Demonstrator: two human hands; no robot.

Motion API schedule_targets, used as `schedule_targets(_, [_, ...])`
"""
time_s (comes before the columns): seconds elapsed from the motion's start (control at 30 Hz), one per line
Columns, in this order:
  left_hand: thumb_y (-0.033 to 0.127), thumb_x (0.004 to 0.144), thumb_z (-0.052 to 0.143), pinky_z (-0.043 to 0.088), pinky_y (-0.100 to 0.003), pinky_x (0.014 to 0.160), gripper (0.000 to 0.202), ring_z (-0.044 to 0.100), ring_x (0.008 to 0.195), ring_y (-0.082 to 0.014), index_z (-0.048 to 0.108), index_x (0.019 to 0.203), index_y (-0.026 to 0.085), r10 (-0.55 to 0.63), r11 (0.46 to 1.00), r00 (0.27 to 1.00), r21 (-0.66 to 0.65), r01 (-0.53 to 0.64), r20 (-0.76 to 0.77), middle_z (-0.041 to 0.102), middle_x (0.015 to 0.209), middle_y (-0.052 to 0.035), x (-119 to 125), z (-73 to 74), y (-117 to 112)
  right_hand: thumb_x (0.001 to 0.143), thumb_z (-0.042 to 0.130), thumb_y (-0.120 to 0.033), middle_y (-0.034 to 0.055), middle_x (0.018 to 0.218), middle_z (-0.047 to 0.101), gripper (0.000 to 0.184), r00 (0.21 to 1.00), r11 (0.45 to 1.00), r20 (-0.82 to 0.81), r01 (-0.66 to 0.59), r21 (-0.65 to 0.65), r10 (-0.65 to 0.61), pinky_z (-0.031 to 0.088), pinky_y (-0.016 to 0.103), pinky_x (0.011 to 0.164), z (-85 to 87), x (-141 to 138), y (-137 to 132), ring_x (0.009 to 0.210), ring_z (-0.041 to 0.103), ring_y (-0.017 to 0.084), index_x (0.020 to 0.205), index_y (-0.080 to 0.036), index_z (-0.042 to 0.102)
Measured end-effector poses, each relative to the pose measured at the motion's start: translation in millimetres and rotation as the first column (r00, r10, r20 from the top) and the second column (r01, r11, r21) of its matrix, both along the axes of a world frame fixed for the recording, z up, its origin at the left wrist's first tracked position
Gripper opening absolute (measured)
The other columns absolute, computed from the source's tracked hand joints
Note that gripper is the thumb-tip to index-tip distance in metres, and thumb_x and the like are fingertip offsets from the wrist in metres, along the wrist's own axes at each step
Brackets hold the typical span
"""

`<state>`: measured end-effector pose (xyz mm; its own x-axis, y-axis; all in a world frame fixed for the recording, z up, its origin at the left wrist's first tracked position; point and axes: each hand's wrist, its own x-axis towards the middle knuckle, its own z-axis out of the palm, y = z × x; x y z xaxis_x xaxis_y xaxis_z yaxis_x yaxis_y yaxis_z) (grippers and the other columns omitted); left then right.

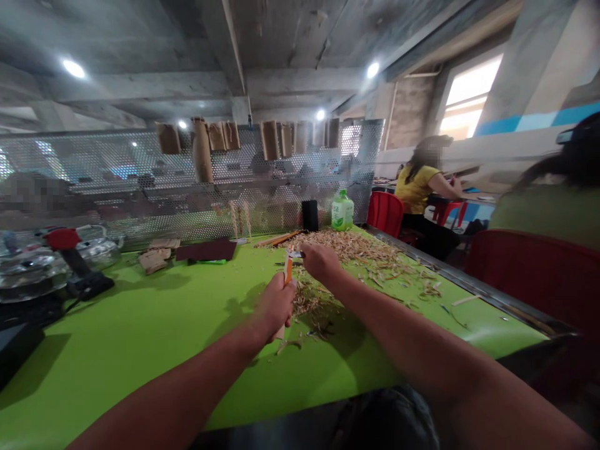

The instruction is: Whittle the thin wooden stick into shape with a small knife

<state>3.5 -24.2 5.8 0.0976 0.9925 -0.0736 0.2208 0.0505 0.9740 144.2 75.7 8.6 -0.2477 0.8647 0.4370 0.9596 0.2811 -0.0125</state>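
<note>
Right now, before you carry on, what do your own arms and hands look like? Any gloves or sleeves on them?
Neither the left hand nor the right hand wears a glove. No sleeve shows on the left forearm or the right forearm; both are bare as far as the view reaches. No watch or wristband shows.

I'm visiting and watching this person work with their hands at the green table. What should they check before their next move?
Left hand gripping the orange stick: ok.
Right hand firmly holding the small metal piece: cannot tell, too small to see.
Fingers clear of the metal piece's edge: cannot tell.
Wood shavings away from the hands: not ok, they lie beneath them.
Green-capped plastic bottle upright: ok.
Seated person in yellow apart from the hands: ok.
</note>
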Motion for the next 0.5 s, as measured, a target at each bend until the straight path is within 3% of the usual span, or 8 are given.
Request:
schedule_targets(0.07, [0.033, 0.095, 0.042, 0.028, -0.019, 0.040, 0.010, 0.033, 0.042, -0.0075, 0.040, 0.090, 0.024, -0.017, 1.000, 1.000, -0.007, 0.017, -0.012, 0.040, 0.063, 0.0071, 2.3, -1.2, -4.9, 0.094, 0.040, -0.022, 0.0117, 0.100, 0.073, 0.032, 0.999, 1.000, -0.045, 0.026, -0.012, -0.027, 0.043, 0.027, 0.079, 0.8, 8.0, 7.2, 0.095, 0.066, 0.022, 0.109, -0.019, 0.068])
schedule_targets(0.13, [0.035, 0.094, 0.046, 0.030, -0.019, 0.043, 0.013, 0.036, 0.047, -0.0079, 0.044, 0.090, 0.022, -0.079, 0.995, 0.996, 0.051, 0.081, -0.035, 0.044, 0.066, 0.0053, 6.4, -3.8, -13.2, 0.095, 0.038, -0.022, 0.0127, 0.102, 0.072, 0.035, 0.979, 0.986, -0.134, 0.144, -0.083, -0.154, 0.044, 0.027, 0.077, 2.4, 24.7, 17.7, 0.095, 0.067, 0.022, 0.109, -0.018, 0.070])
schedule_targets(0.2, [0.036, 0.092, 0.051, 0.032, -0.019, 0.046, 0.017, 0.039, 0.053, -0.0082, 0.047, 0.089, 0.020, -0.173, 0.975, 0.983, 0.128, 0.180, -0.059, 0.047, 0.069, 0.0035, 10.8, -6.3, -20.9, 0.094, 0.040, -0.022, 0.0145, 0.104, 0.072, 0.035, 0.915, 0.928, -0.202, 0.310, -0.204, -0.350, 0.045, 0.027, 0.074, 3.9, 46.2, 29.5, 0.094, 0.068, 0.024, 0.107, -0.016, 0.071])
schedule_targets(0.27, [0.037, 0.092, 0.050, 0.032, -0.019, 0.045, 0.018, 0.038, 0.051, -0.0075, 0.048, 0.090, 0.020, -0.226, 0.962, 0.973, 0.146, 0.231, -0.052, 0.047, 0.068, 0.0041, 12.5, -6.6, -23.3, 0.091, 0.043, -0.019, 0.0175, 0.107, 0.072, 0.034, 0.892, 0.907, -0.208, 0.356, -0.225, -0.402, 0.046, 0.028, 0.074, 4.7, 63.0, 38.9, 0.097, 0.068, 0.026, 0.109, -0.013, 0.071])
schedule_targets(0.37, [0.035, 0.095, 0.041, 0.029, -0.018, 0.038, 0.014, 0.031, 0.041, -0.0066, 0.042, 0.090, 0.022, -0.179, 0.980, 0.984, 0.085, 0.179, -0.008, 0.041, 0.060, 0.0082, 7.3, -2.9, -14.4, 0.090, 0.045, -0.019, 0.0151, 0.106, 0.072, 0.035, 0.891, 0.927, -0.264, 0.332, -0.174, -0.369, 0.046, 0.028, 0.075, 3.6, 61.8, 41.8, 0.097, 0.068, 0.025, 0.114, -0.018, 0.070])
schedule_targets(0.5, [0.032, 0.095, 0.042, 0.027, -0.018, 0.035, 0.014, 0.029, 0.036, -0.0061, 0.037, 0.085, 0.023, -0.087, 0.995, 0.995, 0.047, 0.085, 0.041, 0.038, 0.057, 0.0096, -4.0, -2.2, 3.7, 0.090, 0.045, -0.024, 0.0100, 0.100, 0.074, 0.033, 0.951, 0.987, -0.265, 0.147, -0.061, -0.158, 0.043, 0.026, 0.074, -0.4, 24.9, 24.5, 0.092, 0.067, 0.022, 0.110, -0.023, 0.072])
